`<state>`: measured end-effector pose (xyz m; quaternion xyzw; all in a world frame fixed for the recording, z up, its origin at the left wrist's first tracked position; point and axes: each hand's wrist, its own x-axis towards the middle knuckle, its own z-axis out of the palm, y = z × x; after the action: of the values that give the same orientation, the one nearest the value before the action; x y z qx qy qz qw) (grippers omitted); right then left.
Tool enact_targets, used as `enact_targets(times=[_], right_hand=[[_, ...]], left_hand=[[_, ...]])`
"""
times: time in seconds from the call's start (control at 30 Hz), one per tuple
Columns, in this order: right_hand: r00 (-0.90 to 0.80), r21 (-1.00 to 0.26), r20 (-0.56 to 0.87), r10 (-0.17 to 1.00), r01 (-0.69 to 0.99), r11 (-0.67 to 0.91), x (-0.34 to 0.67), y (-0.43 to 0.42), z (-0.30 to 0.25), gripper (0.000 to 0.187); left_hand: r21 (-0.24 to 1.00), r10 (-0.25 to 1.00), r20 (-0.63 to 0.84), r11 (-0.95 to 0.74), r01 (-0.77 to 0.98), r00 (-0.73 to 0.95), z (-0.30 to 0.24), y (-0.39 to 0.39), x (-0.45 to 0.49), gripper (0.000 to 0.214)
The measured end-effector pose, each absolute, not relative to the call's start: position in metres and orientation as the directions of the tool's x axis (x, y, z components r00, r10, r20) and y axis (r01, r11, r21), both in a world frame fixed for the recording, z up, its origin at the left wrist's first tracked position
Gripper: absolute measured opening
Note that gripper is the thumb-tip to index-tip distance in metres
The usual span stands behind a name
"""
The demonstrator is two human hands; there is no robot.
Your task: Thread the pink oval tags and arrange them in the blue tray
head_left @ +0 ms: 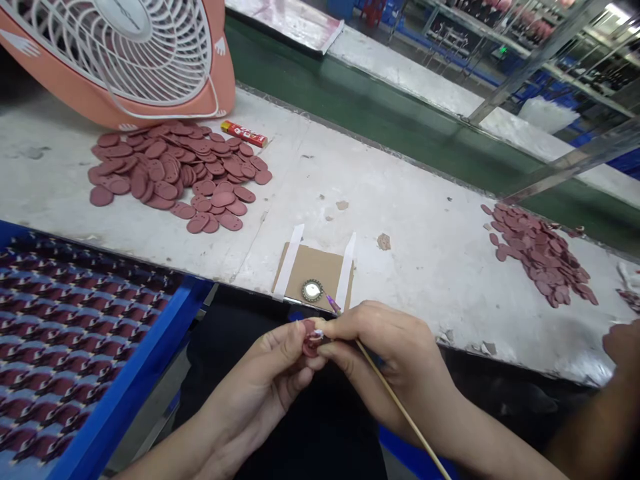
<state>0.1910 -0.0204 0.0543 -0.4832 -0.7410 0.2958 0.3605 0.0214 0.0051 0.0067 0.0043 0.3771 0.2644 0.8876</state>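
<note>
My left hand [273,373] pinches a small dark-red oval piece [309,347] between thumb and fingers, over my lap just off the table's front edge. My right hand [395,353] is closed around a thin wooden stick [400,403] with a purple end [333,303] pointing at the table. Its thumb and index finger meet at the oval piece, where a small whitish bit shows; what that bit is I cannot tell. Just beyond my hands, a round metal cap [313,290] with a crimped rim and pale contents rests on a cardboard piece [325,267] taped down with white strips.
A heap of dark-red oval pieces [170,167] lies at left below an orange fan [220,80], beside a red-yellow packet [244,133]. Another heap [540,253] is at right, near another person's hand [623,343]. A blue-rimmed tray [150,360] with rows of dark-red figures stands lower left.
</note>
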Motion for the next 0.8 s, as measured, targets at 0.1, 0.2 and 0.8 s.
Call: enact_targets(times=[0.1, 0.2, 0.8], right_hand=[[-0.267, -0.788, 0.252, 0.930, 0.501, 0.358, 0.191, -0.020, 0.054, 0.010], [-0.267, -0.784, 0.252, 0.930, 0.507, 0.358, 0.191, -0.019, 0.053, 0.010], [-0.280, -0.797, 0.296, 0.913, 0.455, 0.398, 0.191, -0.019, 0.048, 0.015]], left_hand=[[0.198, 0.473, -0.673, 0.856, -0.478, 0.568, 0.008, 0.005, 0.021, 0.027], [0.182, 0.467, -0.679, 0.854, -0.487, 0.567, 0.008, 0.005, 0.021, 0.028], [0.288, 0.493, -0.634, 0.865, -0.410, 0.596, -0.002, 0.006, 0.017, 0.029]])
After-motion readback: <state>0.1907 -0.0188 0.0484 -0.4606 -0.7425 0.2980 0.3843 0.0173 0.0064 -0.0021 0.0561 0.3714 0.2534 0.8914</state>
